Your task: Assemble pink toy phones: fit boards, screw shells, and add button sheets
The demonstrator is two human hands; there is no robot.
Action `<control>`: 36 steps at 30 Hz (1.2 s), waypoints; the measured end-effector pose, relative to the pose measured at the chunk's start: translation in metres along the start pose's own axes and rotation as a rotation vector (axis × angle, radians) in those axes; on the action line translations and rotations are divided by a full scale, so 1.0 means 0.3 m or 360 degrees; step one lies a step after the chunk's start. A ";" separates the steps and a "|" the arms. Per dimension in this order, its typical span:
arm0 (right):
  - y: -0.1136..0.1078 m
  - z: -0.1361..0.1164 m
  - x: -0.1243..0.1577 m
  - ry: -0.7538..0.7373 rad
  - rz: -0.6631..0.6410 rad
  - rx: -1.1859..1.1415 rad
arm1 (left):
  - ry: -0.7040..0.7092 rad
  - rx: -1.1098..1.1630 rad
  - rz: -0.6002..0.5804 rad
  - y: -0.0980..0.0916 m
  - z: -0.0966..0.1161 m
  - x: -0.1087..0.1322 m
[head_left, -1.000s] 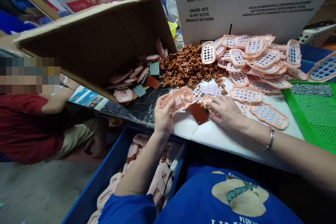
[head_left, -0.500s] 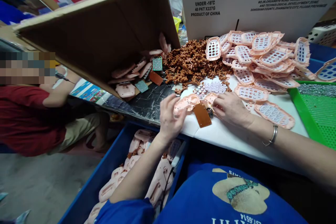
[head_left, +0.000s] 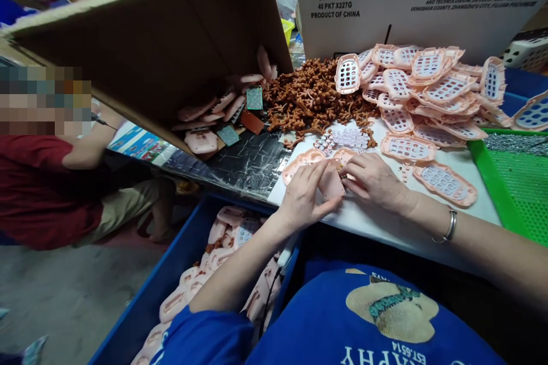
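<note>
On the white work surface, my left hand (head_left: pixel 303 194) grips a small circuit board (head_left: pixel 331 181), fingers along its far edge and thumb at the near edge. The board looks pale under the light and tilts up. My right hand (head_left: pixel 372 179) is closed at the board's right side, its fingertips pinching something too small to make out. Just behind lies a pink plastic shell (head_left: pixel 299 164), partly covered by my left hand. Small white button pieces (head_left: pixel 325 142) and a pale button sheet (head_left: pixel 351 138) lie beyond the hands.
Brown wired parts (head_left: pixel 317 94) are heaped behind, beside a pile of pink shells (head_left: pixel 436 82). A green tray (head_left: pixel 505 182) stands right. A tilted cardboard box (head_left: pixel 171 51) holds shells and boards at left. Below is a blue bin (head_left: pixel 141 296) of shells; a person in red (head_left: pixel 34 194) sits left.
My left hand has moved right and closed on the circuit board, which has tilted from flat brown to a pale face. My right hand stays beside it, fingers drawn in at its edge.
</note>
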State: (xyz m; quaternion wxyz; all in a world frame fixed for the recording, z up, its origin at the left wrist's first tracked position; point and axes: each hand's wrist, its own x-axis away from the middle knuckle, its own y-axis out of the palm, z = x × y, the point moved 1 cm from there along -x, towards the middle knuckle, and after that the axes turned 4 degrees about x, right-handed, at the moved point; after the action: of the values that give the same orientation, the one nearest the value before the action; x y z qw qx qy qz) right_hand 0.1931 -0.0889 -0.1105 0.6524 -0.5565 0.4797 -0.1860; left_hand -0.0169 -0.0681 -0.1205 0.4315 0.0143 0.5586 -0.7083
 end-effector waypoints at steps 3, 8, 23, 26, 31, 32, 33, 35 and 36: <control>0.005 -0.002 0.002 0.0045 -0.0121 0.0029 | 0.0089 0.0143 0.0162 -0.019 -0.034 -0.004; -0.008 -0.024 -0.013 0.0119 -0.0258 0.0244 | 0.0165 0.0199 0.0337 -0.027 -0.057 -0.012; -0.011 -0.036 -0.002 0.0266 -0.0226 0.0279 | -0.0802 0.1064 0.0918 -0.010 -0.077 -0.003; -0.012 -0.061 -0.012 0.0293 -0.0270 0.0430 | -0.0797 0.1123 0.0956 -0.004 -0.070 -0.003; -0.013 -0.068 -0.028 0.0391 -0.0339 0.0413 | -0.0815 0.1107 0.0951 -0.004 -0.059 0.012; -0.012 -0.063 -0.027 0.0416 -0.0342 0.0380 | -0.0828 0.1111 0.0949 -0.004 -0.058 0.016; -0.011 -0.057 -0.025 0.0438 -0.0337 0.0343 | -0.0839 0.1125 0.0945 -0.003 -0.057 0.020; -0.007 -0.047 -0.023 0.0467 -0.0306 0.0276 | -0.0851 0.1160 0.0944 -0.001 -0.055 0.026; -0.006 -0.043 -0.022 0.0473 -0.0289 0.0261 | -0.0850 0.1172 0.0949 0.000 -0.055 0.028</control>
State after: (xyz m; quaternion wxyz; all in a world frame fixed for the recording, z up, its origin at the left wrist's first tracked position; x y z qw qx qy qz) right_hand 0.1796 -0.0914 -0.1052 0.5980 -0.5090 0.5017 -0.3626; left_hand -0.0297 -0.0599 -0.1309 0.7070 0.1420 0.1162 -0.6830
